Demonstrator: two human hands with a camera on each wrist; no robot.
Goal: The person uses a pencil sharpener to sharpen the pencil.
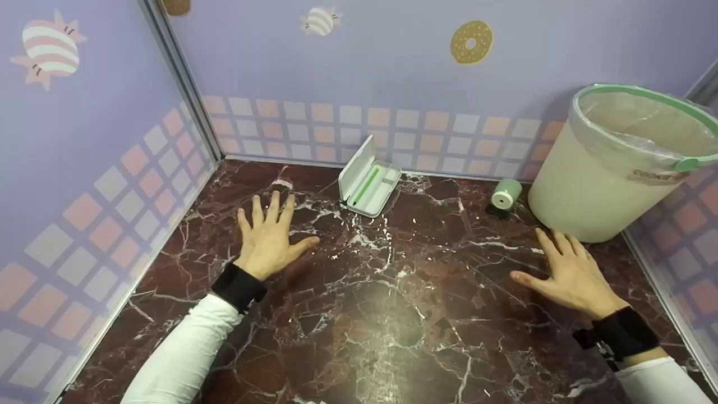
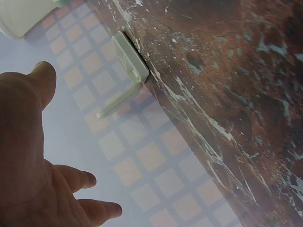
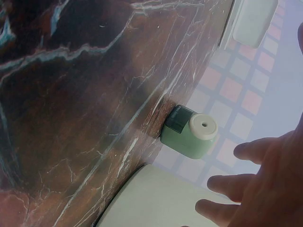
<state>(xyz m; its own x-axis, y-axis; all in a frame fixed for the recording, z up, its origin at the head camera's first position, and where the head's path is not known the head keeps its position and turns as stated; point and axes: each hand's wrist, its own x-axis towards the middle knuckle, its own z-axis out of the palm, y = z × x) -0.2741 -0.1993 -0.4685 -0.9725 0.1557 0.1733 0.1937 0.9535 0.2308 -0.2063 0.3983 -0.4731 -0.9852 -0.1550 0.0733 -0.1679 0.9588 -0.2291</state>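
In the head view my left hand (image 1: 267,242) has its fingers spread and holds nothing, left of a white pencil case (image 1: 377,193). The case's lid stands up, and a green pencil (image 1: 366,186) lies inside. My right hand (image 1: 576,279), fingers apart and holding nothing, is nearest to a green sharpener (image 1: 506,194) with a pale round front. The left wrist view shows the case (image 2: 131,59) beyond my left hand (image 2: 35,161). In the right wrist view the sharpener (image 3: 189,132) is in front of my right hand (image 3: 270,182).
A large white bin (image 1: 589,179) with a green rim and a plastic liner stands at the right, just beside the sharpener. Small white specks (image 1: 359,238) lie on the dark red marbled surface (image 1: 359,314) before the case. Lilac walls (image 1: 381,67) border the back and both sides.
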